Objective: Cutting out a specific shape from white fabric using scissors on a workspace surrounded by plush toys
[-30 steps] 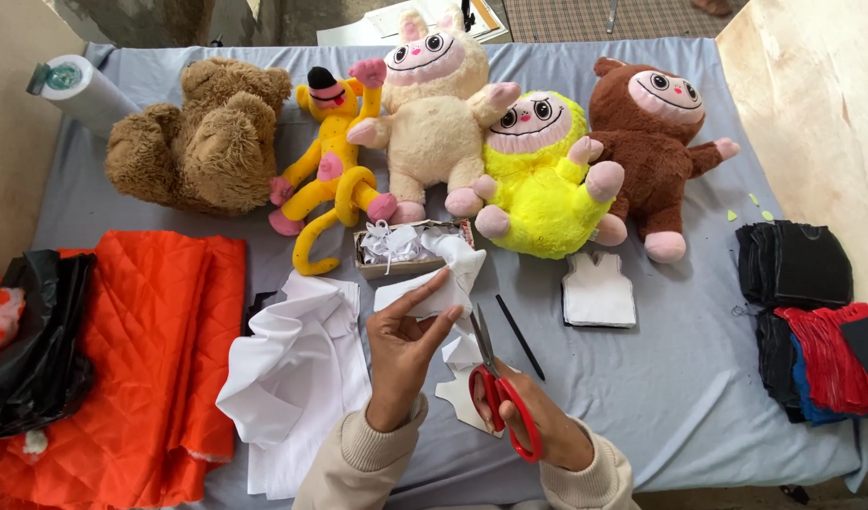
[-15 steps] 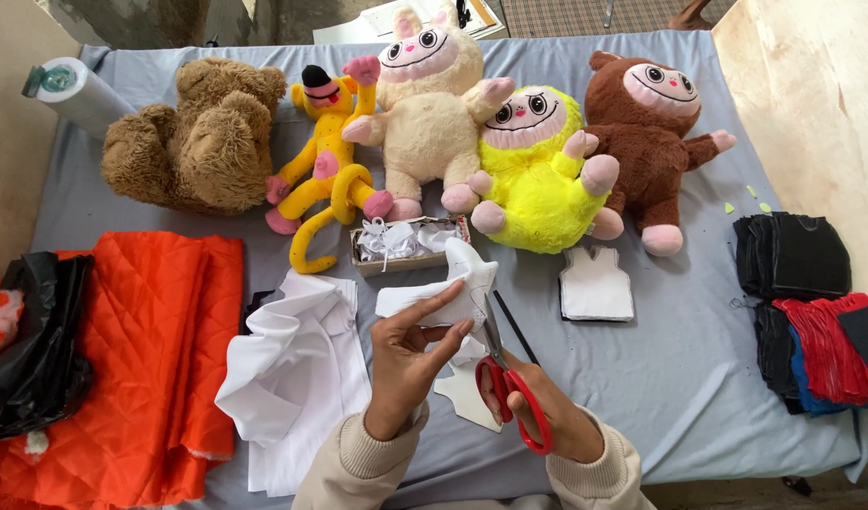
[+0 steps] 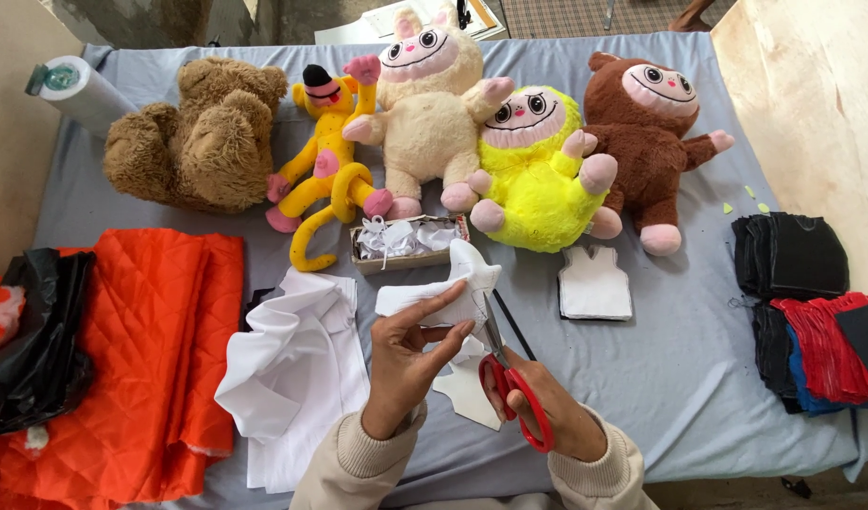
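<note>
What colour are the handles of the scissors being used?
Red, on the scissors in the right hand, head view.

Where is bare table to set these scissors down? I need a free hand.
Bare grey cloth lies between the white vest-shaped cutout and the black fabric stack. Crowded: plush row, small cardboard box, white fabric pile, orange quilted fabric.

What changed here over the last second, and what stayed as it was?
Little changed. The left hand turned the white fabric piece slightly, its tip now pointing further right, while the right hand kept the red-handled scissors at its edge. Both grips held. The plush toys, orange quilted fabric and stacked cloth stayed put.
</note>
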